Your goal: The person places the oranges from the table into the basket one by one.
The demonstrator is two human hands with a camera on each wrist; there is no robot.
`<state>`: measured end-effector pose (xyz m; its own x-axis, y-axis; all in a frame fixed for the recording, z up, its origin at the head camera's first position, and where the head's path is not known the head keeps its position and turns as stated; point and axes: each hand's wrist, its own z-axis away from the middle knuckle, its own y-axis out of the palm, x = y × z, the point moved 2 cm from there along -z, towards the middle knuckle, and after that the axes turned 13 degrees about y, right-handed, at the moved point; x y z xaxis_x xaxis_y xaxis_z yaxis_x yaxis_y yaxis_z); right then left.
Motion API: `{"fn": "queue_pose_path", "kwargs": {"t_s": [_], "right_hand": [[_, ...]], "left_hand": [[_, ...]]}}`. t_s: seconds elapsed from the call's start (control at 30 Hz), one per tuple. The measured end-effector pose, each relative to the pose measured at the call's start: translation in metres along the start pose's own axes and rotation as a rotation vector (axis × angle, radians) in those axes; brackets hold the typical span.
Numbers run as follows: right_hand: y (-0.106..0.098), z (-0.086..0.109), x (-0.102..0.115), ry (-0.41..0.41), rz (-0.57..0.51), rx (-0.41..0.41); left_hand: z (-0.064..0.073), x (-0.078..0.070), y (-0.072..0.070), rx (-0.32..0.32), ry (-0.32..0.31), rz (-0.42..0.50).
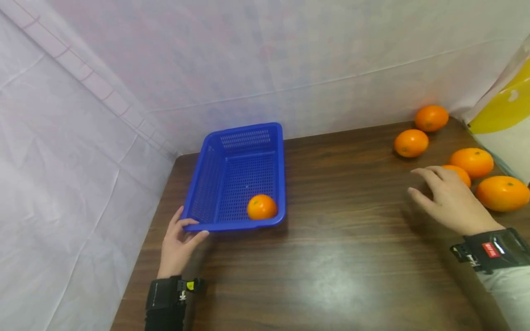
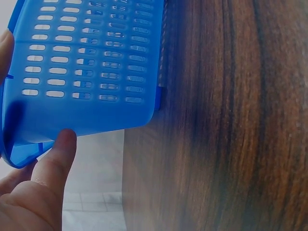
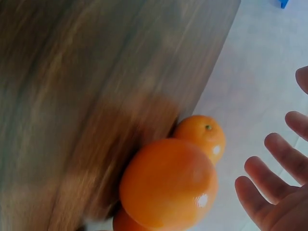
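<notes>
Left hand (image 1: 179, 248) pinches blue basket (image 1: 283, 174) at its seven-o'clock corner, probably steadying it; one orange (image 1: 262, 207) inside, at five o'clock. Right hand (image 1: 457, 202), fingers apart, empty, off at three o'clock near loose oranges (image 1: 472, 162).

In the head view the right hand (image 1: 455, 200) partly hides an orange (image 1: 458, 174), the right edge cuts off a yellow object (image 1: 505, 103), and the print on the red wristband label (image 1: 491, 249) is too small to read. The left wrist view crops the blue plastic basket (image 2: 82, 113) and the left hand (image 2: 38, 192). In the right wrist view the wood-grained tabletop (image 3: 67, 96) is blurred and the lowest orange (image 3: 125, 223) mostly hidden behind a larger orange (image 3: 168, 185).
</notes>
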<state>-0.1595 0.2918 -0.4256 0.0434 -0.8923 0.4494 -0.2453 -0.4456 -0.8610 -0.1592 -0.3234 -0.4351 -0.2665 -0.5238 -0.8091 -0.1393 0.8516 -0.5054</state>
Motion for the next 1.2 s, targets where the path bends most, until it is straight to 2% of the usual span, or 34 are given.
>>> {"fn": "queue_pose_path", "kwargs": {"t_s": [0.4, 0.57, 0.8, 1.03, 1.2], "right_hand": [[-0.009, -0.006, -0.024, 0.147, 0.008, -0.007], [-0.008, -0.008, -0.035, 0.190, 0.044, 0.027], [-0.009, -0.009, -0.045, 0.218, 0.069, 0.040], [-0.007, -0.013, -0.047, 0.251, 0.080, 0.091], [-0.006, -0.014, -0.050, 0.243, 0.070, 0.100]], "left_hand": [[0.000, 0.002, 0.000, -0.012, -0.001, 0.036], [0.000, 0.002, 0.000, -0.014, -0.005, 0.028], [-0.001, 0.001, 0.002, -0.011, -0.005, 0.036], [0.001, -0.001, 0.000, -0.011, -0.012, 0.022], [0.001, 0.000, 0.001, -0.010, -0.004, 0.032]]}}
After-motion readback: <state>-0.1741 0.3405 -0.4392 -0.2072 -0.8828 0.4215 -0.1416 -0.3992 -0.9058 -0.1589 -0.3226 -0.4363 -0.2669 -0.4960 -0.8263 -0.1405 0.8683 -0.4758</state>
